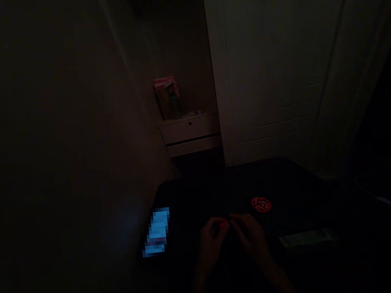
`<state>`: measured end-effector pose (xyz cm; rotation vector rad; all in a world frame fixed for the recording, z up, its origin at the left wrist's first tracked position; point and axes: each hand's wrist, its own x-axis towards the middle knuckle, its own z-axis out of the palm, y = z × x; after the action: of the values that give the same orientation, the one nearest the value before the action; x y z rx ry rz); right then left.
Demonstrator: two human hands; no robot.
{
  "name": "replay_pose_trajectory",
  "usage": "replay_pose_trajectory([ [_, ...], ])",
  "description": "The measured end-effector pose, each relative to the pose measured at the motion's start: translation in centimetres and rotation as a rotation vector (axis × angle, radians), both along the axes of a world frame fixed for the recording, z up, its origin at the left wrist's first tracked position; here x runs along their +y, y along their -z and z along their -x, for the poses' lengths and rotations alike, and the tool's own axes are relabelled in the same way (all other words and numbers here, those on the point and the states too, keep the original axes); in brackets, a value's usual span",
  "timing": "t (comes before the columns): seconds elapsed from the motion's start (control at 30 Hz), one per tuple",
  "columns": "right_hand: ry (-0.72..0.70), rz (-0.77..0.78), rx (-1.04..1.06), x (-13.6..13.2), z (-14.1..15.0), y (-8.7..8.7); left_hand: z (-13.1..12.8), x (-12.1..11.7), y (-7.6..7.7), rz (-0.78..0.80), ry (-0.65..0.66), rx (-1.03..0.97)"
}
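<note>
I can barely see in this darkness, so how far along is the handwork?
Done: nothing certain; the round, red-patterned piece lying apart may be finished or waiting. In hand: a small, bright red piece at the fingertips of the left hand, the right hand close beside it. Left: can't tell; the black tabletop is too dark.

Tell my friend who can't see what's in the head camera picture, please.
In a dark room, two bare hands meet over a black table, near a red round patterned thing and a glowing blue, pixelated screen.

No legible text or labels
</note>
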<state>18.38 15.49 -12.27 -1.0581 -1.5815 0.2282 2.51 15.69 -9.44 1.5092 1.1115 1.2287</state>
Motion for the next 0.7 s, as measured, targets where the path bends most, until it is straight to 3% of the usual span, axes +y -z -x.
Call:
replay_pose_trajectory([
  [0.7, -0.004, -0.022, 0.000, -0.18, 0.03, -0.35, 0.00, 0.10, 0.01, -0.005, 0.003, -0.015],
])
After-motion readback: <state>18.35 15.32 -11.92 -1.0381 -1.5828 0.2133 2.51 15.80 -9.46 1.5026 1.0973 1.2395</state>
